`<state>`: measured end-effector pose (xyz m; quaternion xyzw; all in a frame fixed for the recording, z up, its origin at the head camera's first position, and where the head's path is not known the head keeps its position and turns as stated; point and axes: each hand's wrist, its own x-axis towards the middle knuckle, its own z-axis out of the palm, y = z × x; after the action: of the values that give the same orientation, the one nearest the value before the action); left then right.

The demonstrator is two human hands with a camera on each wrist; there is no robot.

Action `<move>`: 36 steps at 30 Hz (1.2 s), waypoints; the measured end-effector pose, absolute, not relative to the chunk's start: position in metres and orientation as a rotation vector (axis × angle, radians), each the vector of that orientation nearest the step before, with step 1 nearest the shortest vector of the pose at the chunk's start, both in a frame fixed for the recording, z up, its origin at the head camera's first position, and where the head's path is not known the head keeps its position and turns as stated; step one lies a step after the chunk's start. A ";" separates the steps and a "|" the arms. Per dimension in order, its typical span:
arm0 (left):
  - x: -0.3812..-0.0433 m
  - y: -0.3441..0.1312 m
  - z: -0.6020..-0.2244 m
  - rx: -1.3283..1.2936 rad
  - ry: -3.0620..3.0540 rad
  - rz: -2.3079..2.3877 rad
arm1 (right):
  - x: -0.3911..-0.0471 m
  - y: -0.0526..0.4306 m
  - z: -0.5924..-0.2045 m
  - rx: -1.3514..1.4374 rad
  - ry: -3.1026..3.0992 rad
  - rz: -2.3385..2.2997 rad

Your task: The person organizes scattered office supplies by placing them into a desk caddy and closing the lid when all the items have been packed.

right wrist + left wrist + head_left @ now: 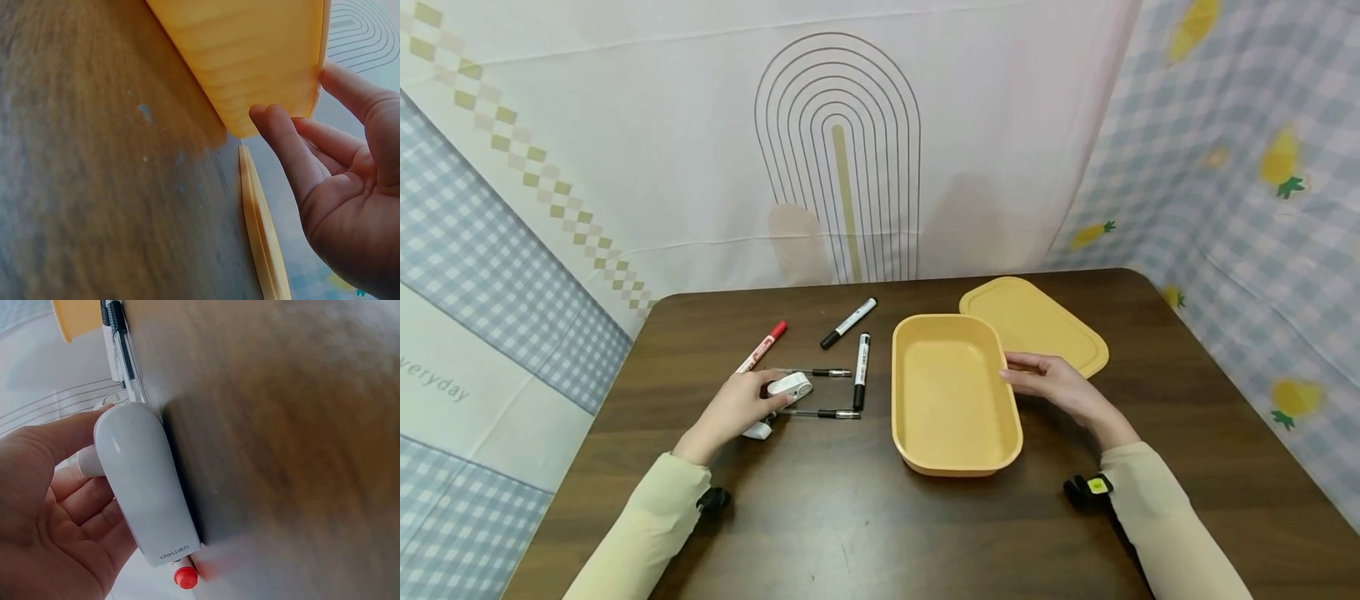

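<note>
In the head view my left hand (pixel 739 410) pinches a white rounded plastic piece (pixel 790 385) between thumb and fingers. A second white end (pixel 758 431) shows below the palm. Close up in the left wrist view, a smooth white body with grey lettering (pixel 147 481) fills the foreground by the fingers; I cannot tell whether both white parts are one thing. My right hand (pixel 1052 382) is at the right side of a yellow open box (pixel 955 392), thumb at the rim and fingers against the outer wall (pixel 269 56). Only the box's plain floor shows inside.
Behind the right hand lies a yellow lid (pixel 1037 321). Around the left hand are a red-capped marker (pixel 762 346), a marker (pixel 848 323), another black-and-white marker (pixel 861 371) and two clear pens (pixel 831 372) with black grips. Patterned cloth (pixel 700 150) hangs behind the brown table (pixel 865 533).
</note>
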<state>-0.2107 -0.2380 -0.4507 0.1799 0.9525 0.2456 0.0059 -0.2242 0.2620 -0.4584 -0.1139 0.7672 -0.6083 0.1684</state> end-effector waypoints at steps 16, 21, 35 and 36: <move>-0.212 -0.240 -0.448 0.542 2.981 0.787 | -0.226 0.259 -0.458 -0.323 2.151 -1.742; -0.213 -0.242 -0.446 0.568 3.001 0.768 | -0.226 0.259 -0.459 -0.314 2.162 -1.725; -0.221 -0.249 -0.426 0.593 3.014 0.755 | -0.226 0.263 -0.461 -0.317 2.186 -1.699; -0.222 -0.249 -0.425 0.598 3.018 0.753 | -0.226 0.263 -0.461 -0.317 2.184 -1.700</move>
<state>-0.2224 -0.2487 -0.4248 0.1889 0.9527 0.2376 -0.0128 -0.2258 0.2628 -0.4613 -0.1122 0.7716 -0.6006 0.1771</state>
